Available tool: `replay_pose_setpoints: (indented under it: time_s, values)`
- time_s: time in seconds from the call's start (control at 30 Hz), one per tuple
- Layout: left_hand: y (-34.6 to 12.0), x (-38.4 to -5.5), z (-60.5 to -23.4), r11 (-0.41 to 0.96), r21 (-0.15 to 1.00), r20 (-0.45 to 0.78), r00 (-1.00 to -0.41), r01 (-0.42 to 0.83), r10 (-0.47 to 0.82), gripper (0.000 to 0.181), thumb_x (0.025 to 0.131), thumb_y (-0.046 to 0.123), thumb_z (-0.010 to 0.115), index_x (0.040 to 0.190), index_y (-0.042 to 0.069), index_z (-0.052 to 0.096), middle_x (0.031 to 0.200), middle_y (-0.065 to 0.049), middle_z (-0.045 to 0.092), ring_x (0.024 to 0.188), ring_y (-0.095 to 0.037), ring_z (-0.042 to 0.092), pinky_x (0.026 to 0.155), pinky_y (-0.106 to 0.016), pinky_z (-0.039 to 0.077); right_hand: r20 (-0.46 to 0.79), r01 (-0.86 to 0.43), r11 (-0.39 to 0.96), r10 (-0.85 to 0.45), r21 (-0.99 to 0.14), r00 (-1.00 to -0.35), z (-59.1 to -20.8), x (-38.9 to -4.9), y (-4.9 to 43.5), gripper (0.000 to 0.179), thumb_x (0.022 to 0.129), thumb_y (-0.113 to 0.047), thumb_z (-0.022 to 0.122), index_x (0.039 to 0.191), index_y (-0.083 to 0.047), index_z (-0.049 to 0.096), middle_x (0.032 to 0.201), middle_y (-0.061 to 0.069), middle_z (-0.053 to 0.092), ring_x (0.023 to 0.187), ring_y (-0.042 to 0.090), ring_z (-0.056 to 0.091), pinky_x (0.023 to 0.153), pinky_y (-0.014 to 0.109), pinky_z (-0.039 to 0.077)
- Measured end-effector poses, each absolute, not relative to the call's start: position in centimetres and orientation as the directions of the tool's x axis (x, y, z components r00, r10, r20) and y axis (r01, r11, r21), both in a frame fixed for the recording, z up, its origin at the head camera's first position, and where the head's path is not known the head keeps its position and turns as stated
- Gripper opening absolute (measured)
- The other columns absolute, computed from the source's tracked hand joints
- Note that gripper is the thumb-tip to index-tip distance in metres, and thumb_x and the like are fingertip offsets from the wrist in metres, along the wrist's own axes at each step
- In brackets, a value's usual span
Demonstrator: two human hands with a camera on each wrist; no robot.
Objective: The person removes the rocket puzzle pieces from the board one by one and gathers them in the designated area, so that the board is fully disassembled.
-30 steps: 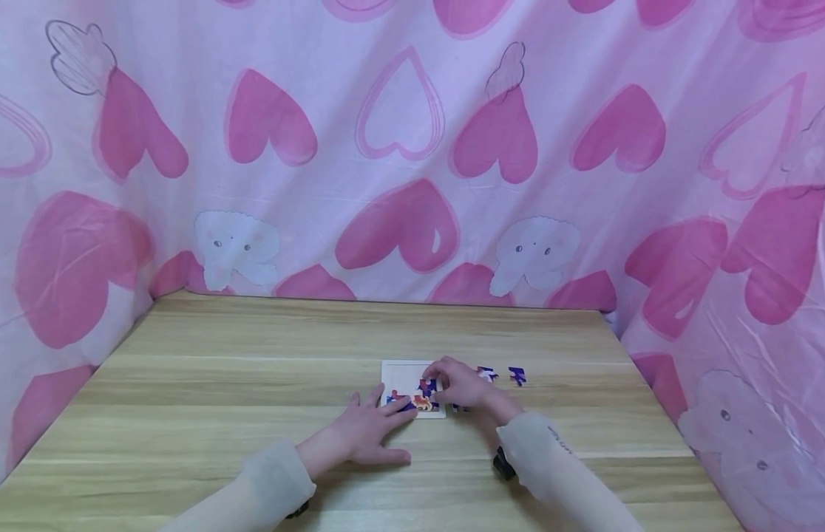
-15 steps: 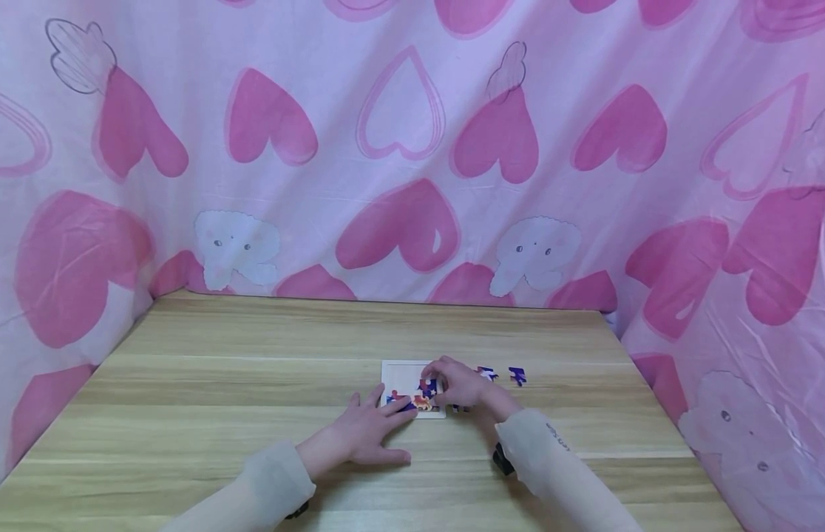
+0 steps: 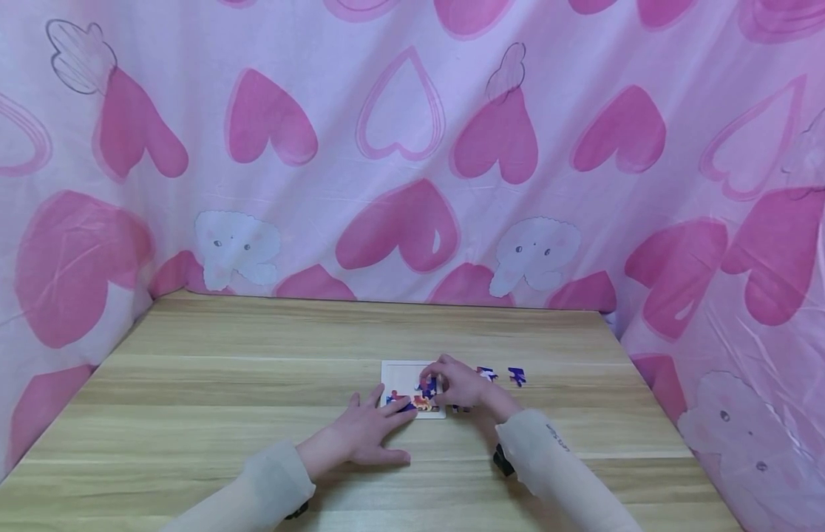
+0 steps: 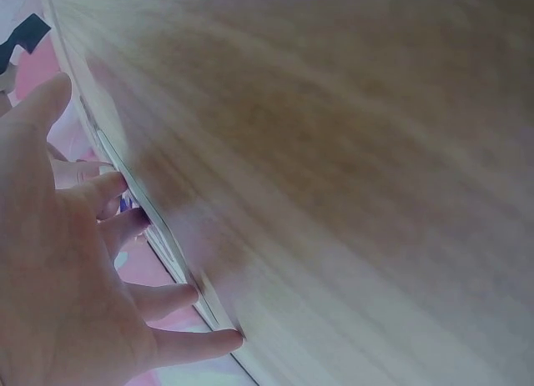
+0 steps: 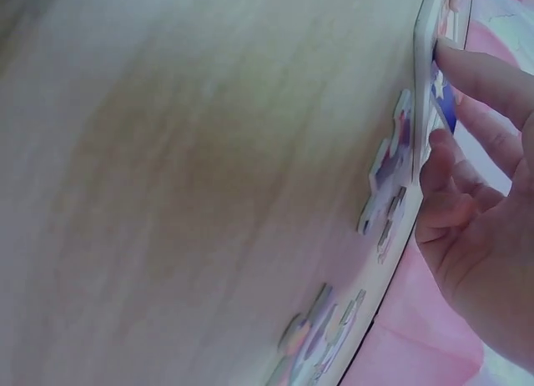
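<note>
A white puzzle tray (image 3: 399, 373) lies on the table, its near rows partly filled with colourful pieces. My left hand (image 3: 369, 432) is spread at the tray's near left corner, fingertips resting on its edge and on the fitted pieces; the left wrist view shows these fingers (image 4: 163, 303) straight along the rim. Over the tray's right side, my right hand (image 3: 455, 380) pinches a blue puzzle piece (image 3: 429, 386) with a star and some red. That star-marked blue piece (image 5: 448, 107) shows between thumb and fingers in the right wrist view, its lower edge partly hidden.
Right of the tray lie loose puzzle pieces: one (image 3: 487, 374) close behind the right hand, another (image 3: 517, 376) farther right, and one (image 3: 460, 408) partly under the wrist. The wooden table (image 3: 253, 355) meets a pink heart-patterned curtain (image 3: 399, 148) at the back and sides.
The puzzle piece in my right hand has shifted and turned slightly to the left over the tray. My left hand stays in place.
</note>
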State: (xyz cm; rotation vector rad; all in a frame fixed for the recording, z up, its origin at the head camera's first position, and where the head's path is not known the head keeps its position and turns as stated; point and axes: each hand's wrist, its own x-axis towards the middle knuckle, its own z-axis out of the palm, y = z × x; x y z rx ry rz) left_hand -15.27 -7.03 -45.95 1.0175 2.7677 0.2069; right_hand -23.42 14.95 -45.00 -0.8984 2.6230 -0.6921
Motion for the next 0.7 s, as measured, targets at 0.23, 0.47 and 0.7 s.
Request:
replay_pose_setpoints:
  time_s: [0.23,0.47,0.7]
  values:
    - [-7.05,-15.26,-45.86,0.758,0.202,-0.124,-0.752,0.62,0.647,0.072,0.077,0.069,0.039,0.137,0.03,0.033,0.142,0.006,0.024,0.125,-0.042,0.016,0.084,-0.068,0.022,-0.056,-0.528,0.637,-0.666,-0.562,-0.744,-45.26,-23.65,15.29,0.035,0.079,-0.006,0.061,0.113,-0.015,0.057,0.088,-0.004,0.053,0.075,0.011,0.048,0.067,0.028,0.041]
    - [-7.06,-15.26,-45.89,0.758,0.206,-0.122,-0.752,0.619,0.648,0.072,0.076,0.069,0.039,0.137,0.031,0.032,0.142,0.006,0.024,0.125,-0.042,0.015,0.084,-0.068,0.022,-0.053,-0.474,0.613,-0.645,-0.632,-0.762,-45.23,-23.55,15.36,0.035,0.081,0.002,0.055,0.111,-0.015,0.058,0.089,-0.003,0.056,0.074,0.011,0.05,0.066,0.028,0.043]
    - [-7.05,-15.22,-45.82,0.757,0.208,-0.125,-0.751,0.619,0.648,0.072,0.076,0.069,0.039,0.137,0.03,0.032,0.142,0.006,0.024,0.125,-0.043,0.015,0.084,-0.068,0.022,-0.039,-0.465,0.601,-0.638,-0.65,-0.769,-45.61,-23.6,15.52,0.034,0.082,0.002,0.055,0.11,-0.015,0.057,0.088,-0.003,0.056,0.072,0.011,0.049,0.065,0.028,0.043]
